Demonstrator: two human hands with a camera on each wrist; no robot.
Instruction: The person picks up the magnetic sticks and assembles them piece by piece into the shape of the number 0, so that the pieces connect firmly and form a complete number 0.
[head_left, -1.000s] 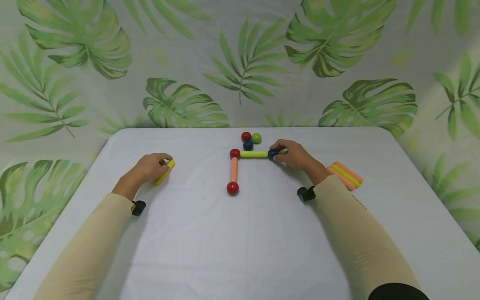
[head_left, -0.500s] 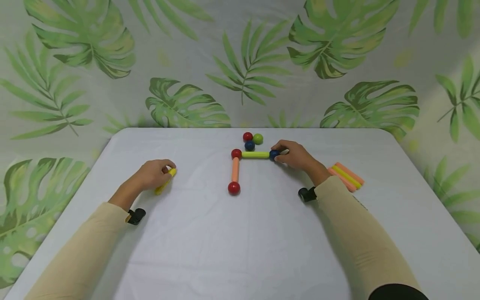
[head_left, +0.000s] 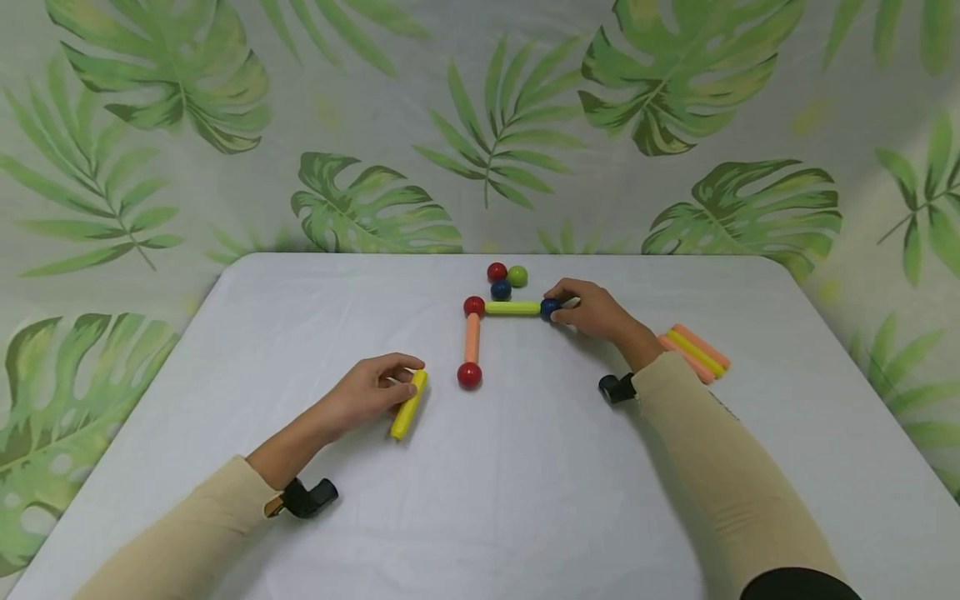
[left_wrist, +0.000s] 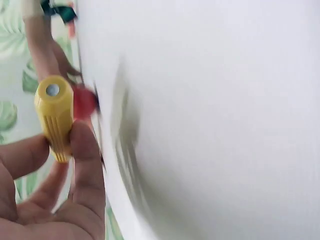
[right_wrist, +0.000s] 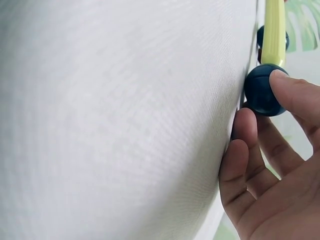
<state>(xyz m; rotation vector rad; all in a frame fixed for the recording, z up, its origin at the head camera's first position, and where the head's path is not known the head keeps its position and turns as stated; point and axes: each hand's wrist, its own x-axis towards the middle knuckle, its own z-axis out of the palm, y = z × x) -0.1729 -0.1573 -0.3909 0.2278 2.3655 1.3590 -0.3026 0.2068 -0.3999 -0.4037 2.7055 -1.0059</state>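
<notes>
My left hand point(head_left: 371, 390) pinches a yellow rod point(head_left: 408, 406) between thumb and fingers, over the table left of the joined pieces. A round metal disc shows in the end of that yellow rod point(left_wrist: 55, 107) in the left wrist view. My right hand point(head_left: 592, 310) holds a dark blue ball point(right_wrist: 263, 91) at the right end of a yellow-green rod point(head_left: 513, 308). The other end of this rod meets a red ball point(head_left: 474, 307). From there an orange rod point(head_left: 472, 337) runs toward me to a second red ball point(head_left: 469, 376).
Behind the joined pieces sit a loose red ball point(head_left: 497, 272), a green ball point(head_left: 517, 276) and a blue ball point(head_left: 501, 290). Orange and yellow rods point(head_left: 693, 353) lie side by side beyond my right wrist. A leaf-print cloth point(head_left: 360, 108) hangs behind the white table point(head_left: 525, 500).
My left hand has carried the yellow rod right and toward me, close to the front red ball. My right hand stays at the dark blue ball.
</notes>
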